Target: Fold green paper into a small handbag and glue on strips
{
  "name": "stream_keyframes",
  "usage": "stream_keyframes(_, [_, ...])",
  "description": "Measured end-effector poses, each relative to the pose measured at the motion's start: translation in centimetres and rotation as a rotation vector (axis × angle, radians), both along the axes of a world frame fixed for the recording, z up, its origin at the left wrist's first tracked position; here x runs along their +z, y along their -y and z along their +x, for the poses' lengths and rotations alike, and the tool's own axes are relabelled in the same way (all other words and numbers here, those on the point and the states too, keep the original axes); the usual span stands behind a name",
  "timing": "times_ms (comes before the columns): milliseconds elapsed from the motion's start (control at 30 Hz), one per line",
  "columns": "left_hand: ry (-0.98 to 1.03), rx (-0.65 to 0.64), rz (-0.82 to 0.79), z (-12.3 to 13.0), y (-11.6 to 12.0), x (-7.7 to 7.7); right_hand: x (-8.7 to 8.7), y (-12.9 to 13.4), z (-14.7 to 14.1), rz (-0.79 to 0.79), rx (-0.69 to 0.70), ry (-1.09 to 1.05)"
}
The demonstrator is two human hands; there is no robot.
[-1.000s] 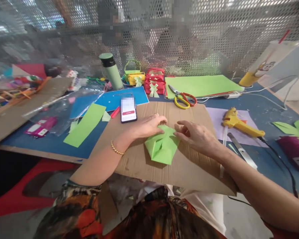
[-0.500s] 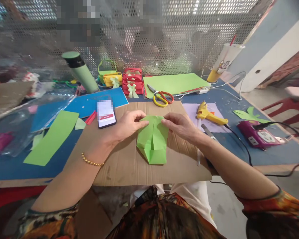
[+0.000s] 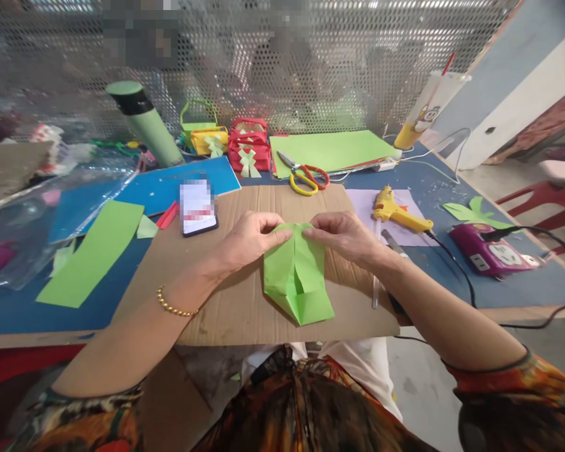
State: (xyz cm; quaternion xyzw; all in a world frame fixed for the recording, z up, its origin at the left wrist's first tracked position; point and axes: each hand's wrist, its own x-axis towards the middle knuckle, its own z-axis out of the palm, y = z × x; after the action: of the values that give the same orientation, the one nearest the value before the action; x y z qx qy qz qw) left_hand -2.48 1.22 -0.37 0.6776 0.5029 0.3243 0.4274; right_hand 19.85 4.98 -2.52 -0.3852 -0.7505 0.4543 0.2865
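Observation:
A folded piece of green paper stands out over a brown cardboard sheet, its two flaps meeting along a centre slit and its near end folded into corners. My left hand pinches the paper's far left edge between thumb and fingers. At the far right edge, my right hand grips it the same way, with the thumb on top. The fingertips beneath the paper are hidden.
Beyond the cardboard lie scissors and green sheets. A phone rests at the left; a yellow glue gun and purple power socket are at the right. Small red paper baskets stand behind, beside a green flask.
Both hands have moved closer together along the paper's far edge. The paper has shifted slightly right and towards me, its near end turned and its slit spread wider.

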Motion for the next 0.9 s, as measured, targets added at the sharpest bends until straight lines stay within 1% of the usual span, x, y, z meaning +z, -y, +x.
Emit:
stream_keyframes(133, [0.0, 0.008, -0.037, 0.2, 0.2, -0.1, 0.7, 0.3, -0.1, 0.089, -0.028, 0.008])
stream_keyframes(233, [-0.011, -0.004, -0.026, 0.4, 0.3, -0.2, 1.0, 0.5, -0.3, 0.12, -0.006, 0.031])
stream_keyframes(333, [-0.007, -0.024, -0.017, 0.6, 0.5, -0.3, 0.9, 0.6, -0.6, 0.094, 0.023, 0.029])
stream_keyframes(433, [-0.02, -0.023, -0.02, 0.7, 0.6, -0.2, 0.6, 0.7, -0.7, 0.08, 0.021, -0.005])
stream_keyframes(533, [-0.019, -0.003, -0.031, 0.9, 0.8, 0.1, 0.4, 0.8, -0.9, 0.105, -0.002, -0.015])
stream_keyframes(667, [-0.029, 0.023, 0.0, 1.0, 1.0, 0.3, 0.3, 0.8, -1.0, 0.146, -0.043, -0.003])
stream_keyframes(800, [-0.023, 0.051, 0.04, 1.0, 0.9, 0.2, 0.2, 0.5, -0.7, 0.117, -0.066, -0.036])
stream_keyframes(900, [0.002, 0.096, 0.082, 0.9, 0.8, 0.2, 0.1, 0.2, -0.3, 0.032, -0.044, -0.042])
